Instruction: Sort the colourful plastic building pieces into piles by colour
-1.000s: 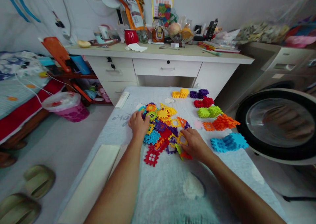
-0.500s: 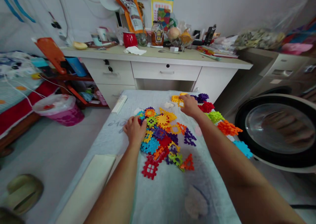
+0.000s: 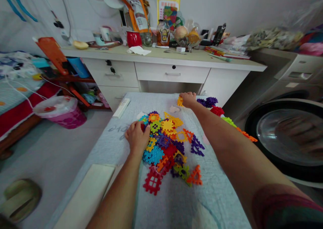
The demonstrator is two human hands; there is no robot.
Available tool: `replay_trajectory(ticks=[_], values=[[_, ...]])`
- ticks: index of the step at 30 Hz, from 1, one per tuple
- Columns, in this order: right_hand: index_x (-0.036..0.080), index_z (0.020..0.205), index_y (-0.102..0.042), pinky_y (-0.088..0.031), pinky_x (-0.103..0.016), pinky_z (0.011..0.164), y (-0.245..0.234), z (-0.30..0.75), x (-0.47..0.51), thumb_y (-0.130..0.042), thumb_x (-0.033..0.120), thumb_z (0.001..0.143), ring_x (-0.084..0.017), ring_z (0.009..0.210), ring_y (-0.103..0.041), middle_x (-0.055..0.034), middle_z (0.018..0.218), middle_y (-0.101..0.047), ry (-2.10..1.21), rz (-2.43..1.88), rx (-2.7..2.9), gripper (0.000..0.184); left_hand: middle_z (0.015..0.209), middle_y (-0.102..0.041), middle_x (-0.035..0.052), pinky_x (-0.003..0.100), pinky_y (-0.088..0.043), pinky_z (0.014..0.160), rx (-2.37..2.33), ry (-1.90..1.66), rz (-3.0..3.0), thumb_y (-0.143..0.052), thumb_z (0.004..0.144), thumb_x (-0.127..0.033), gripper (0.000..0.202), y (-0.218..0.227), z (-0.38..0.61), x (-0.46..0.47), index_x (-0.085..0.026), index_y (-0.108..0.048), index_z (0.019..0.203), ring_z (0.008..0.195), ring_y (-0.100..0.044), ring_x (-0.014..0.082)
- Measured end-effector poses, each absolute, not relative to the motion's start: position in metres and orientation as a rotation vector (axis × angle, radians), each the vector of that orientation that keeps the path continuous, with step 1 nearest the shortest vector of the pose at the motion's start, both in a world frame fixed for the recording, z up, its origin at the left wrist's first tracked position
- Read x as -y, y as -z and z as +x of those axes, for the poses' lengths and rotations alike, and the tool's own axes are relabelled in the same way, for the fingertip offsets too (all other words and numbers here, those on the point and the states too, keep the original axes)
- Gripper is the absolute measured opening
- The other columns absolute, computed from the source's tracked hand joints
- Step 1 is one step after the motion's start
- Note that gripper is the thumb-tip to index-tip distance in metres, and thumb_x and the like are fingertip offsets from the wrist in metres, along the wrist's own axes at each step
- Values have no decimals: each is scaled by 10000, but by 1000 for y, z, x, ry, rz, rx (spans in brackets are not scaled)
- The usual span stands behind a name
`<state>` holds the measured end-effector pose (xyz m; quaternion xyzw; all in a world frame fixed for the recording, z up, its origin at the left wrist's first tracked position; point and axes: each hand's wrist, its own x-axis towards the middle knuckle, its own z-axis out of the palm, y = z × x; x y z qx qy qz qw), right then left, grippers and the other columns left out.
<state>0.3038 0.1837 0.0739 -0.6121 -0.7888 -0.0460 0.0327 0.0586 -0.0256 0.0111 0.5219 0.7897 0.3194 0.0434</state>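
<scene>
A mixed heap of colourful plastic interlocking building pieces [image 3: 164, 141] lies in the middle of the cloth-covered table [image 3: 106, 145]. At its left edge rests my left hand [image 3: 137, 136], thumb apart from the curved fingers, against the pieces. My right hand [image 3: 188, 99] reaches to the far edge, its fingers curled over yellow interlocking pieces [image 3: 180, 101]; it hides most of them. Right of that hand, sorted piles run along the table's edge: purple pieces [image 3: 210, 102], red pieces [image 3: 217, 111], green pieces [image 3: 229, 121] and orange pieces [image 3: 247, 134], partly behind my right forearm.
A white narrow box [image 3: 121, 108] lies at the table's far left, a long white board [image 3: 87, 192] at the near left. Beyond stands a cluttered desk with drawers [image 3: 173, 71]. A washing machine [image 3: 285, 84] is on the right, a pink bin [image 3: 67, 116] on the left.
My right hand has shifted slightly over the yellow pieces, covering more of them. My right forearm now hides the blue pile. My left hand stays beside the heap.
</scene>
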Motion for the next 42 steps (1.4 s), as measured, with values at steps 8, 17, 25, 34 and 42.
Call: replay_trajectory(ticks=[8, 17, 25, 34, 42], values=[[248, 1250, -672, -192, -683, 1126, -59, 305, -186, -460, 66, 867, -357, 1330, -416, -106, 1374, -617, 164, -1894, 2451, 475, 1262, -635, 126, 468, -414, 1077, -2347, -1090, 1544, -516, 918, -432, 368, -7, 53, 21, -207, -678, 1160, 1226, -569, 290], [166, 1260, -662, -442, -424, 1046, -79, 302, -138, -574, 152, 890, -272, 1189, -583, -139, 1303, -650, -175, -1656, 2348, 381, 1267, -628, 125, 476, -408, 1077, -2337, -1107, 1538, -525, 907, -419, 355, -6, 53, 21, -212, -674, 1154, 1234, -559, 294], [197, 1371, -581, -420, -422, 1098, -61, 303, -60, -717, 185, 784, -289, 1299, -532, -127, 1452, -557, -474, -1553, 2577, 602, 1290, -616, 127, 443, -396, 1111, -2298, -1106, 1575, -528, 900, -406, 368, -8, 54, 22, -197, -658, 1173, 1261, -545, 281], [174, 1255, -606, -471, -367, 1004, -58, 310, -61, -779, 192, 735, -240, 1143, -604, -119, 1276, -635, -489, -1528, 2436, 548, 1293, -622, 117, 441, -400, 1101, -2313, -1088, 1611, -531, 904, -401, 372, -7, 55, 23, -202, -663, 1188, 1244, -559, 279], [126, 1222, -652, -518, -356, 917, -67, 327, -64, -785, 257, 758, -235, 1009, -630, -136, 1164, -609, -419, -1578, 2377, 501, 1298, -626, 116, 449, -394, 1101, -2329, -1074, 1597, -543, 902, -406, 368, -7, 56, 23, -207, -678, 1180, 1239, -562, 286]])
